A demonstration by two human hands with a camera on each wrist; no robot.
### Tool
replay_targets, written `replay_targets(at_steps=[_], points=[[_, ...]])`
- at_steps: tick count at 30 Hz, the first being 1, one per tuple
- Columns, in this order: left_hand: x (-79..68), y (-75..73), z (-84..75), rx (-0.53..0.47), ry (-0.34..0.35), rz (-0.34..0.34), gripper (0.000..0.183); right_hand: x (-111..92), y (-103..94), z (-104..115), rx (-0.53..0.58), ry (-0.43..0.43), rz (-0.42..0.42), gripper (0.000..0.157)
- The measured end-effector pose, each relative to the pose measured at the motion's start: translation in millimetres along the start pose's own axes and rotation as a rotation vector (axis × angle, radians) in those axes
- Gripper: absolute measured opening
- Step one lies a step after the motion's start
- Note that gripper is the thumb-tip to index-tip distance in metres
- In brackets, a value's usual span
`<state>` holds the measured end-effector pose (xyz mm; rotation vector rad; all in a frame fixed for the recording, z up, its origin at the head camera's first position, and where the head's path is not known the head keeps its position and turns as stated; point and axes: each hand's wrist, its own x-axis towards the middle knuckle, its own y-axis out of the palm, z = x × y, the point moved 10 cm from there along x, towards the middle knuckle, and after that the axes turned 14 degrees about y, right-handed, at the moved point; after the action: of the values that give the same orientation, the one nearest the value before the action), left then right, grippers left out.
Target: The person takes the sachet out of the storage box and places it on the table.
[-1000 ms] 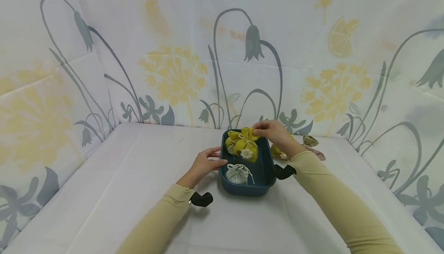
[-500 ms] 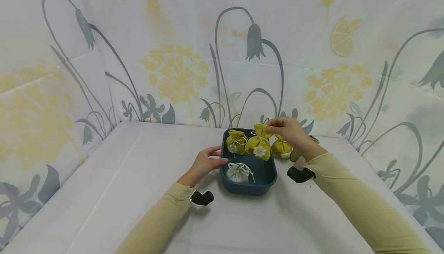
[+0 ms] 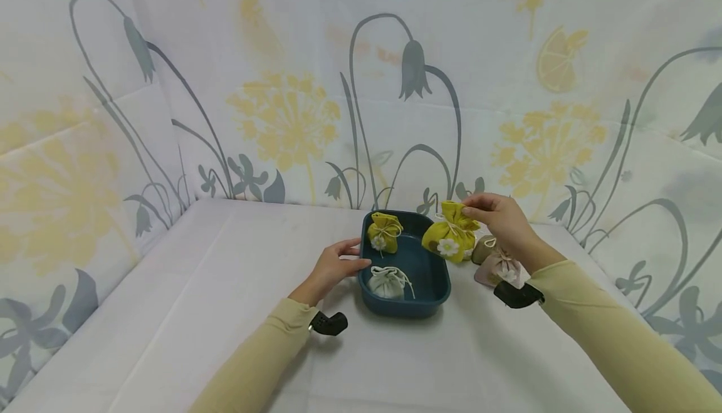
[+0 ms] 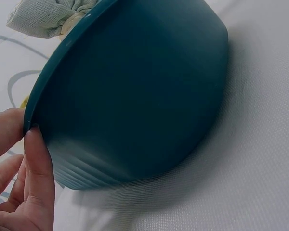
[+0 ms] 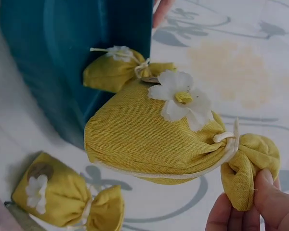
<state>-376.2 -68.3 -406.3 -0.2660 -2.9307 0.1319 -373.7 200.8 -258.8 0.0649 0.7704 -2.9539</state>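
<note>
My right hand (image 3: 499, 219) pinches the gathered top of a yellow drawstring pouch (image 3: 449, 237) with a white cloth flower. The pouch hangs above the right rim of a dark blue plastic basin (image 3: 406, 308). In the right wrist view, thumb and fingers grip the frill of this pouch (image 5: 149, 130) above its cord. My left hand (image 3: 333, 269) holds the basin's left rim, thumb over the edge; the left wrist view shows the rim between its fingers (image 4: 38, 163). Inside the basin sit another yellow pouch (image 3: 384, 234) at the back and a pale grey-white pouch (image 3: 386, 282) in front.
Right of the basin on the white-covered table (image 3: 225, 338) lie a pink pouch (image 3: 497, 269) and an olive-brown pouch (image 3: 482, 250). A third yellow pouch (image 5: 58, 192) lies beside the basin in the right wrist view. A flower-printed cloth (image 3: 282, 56) rises behind.
My right hand has lifted the yellow pouch off the back of the basin and carried it rightward to its right rim. The left hand stays on the left rim.
</note>
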Motion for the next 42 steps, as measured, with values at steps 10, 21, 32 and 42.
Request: replay_targets(at_steps=[10,21,32,42], points=[[-2.1,-0.7,0.1,0.017,0.021,-0.014,0.06,-3,-19.6,-25,-0.069,-0.005,-0.078,0.034],[-3.9,-0.9,-2.8,0.02,0.015,-0.016,0.06,2,-29.5,-47,-0.035,0.0,-0.1,0.035],[-5.4,-0.3,-6.5,0.012,0.001,-0.015,0.061,9,-34.8,-61,-0.041,-0.01,-0.077,0.034],[-4.6,0.4,-8.4,0.001,-0.011,-0.003,0.062,22,-24.5,-78,-0.096,0.031,-0.076,0.033]])
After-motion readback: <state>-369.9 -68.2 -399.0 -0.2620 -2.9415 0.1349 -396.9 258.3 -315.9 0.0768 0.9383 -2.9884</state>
